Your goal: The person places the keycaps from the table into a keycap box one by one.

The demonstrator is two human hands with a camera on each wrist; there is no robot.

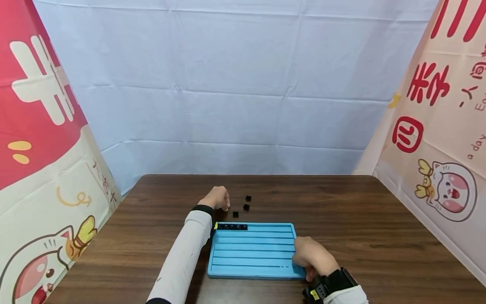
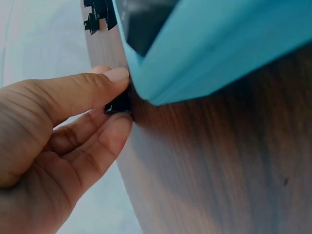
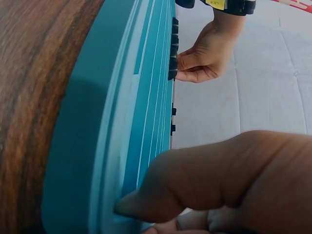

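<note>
Past the far left corner of the blue ridged tray [image 1: 253, 254], my left hand [image 1: 217, 197] is low over the table. In the left wrist view, its thumb and fingers pinch a small black keycap [image 2: 118, 103], partly hidden by the fingertips. A short row of black keycaps [image 1: 232, 226] fills the left part of the tray's farthest groove. My right hand [image 1: 315, 255] grips the tray's right side near the front corner, with the thumb [image 3: 139, 207] over the rim in the right wrist view.
Three loose black keycaps [image 1: 247, 207] lie on the wooden table [image 1: 341, 202] beyond the tray, right of my left hand. A pale cloth [image 1: 243, 105] hangs behind the table, and printed cloths [image 1: 436, 139] hang at both sides.
</note>
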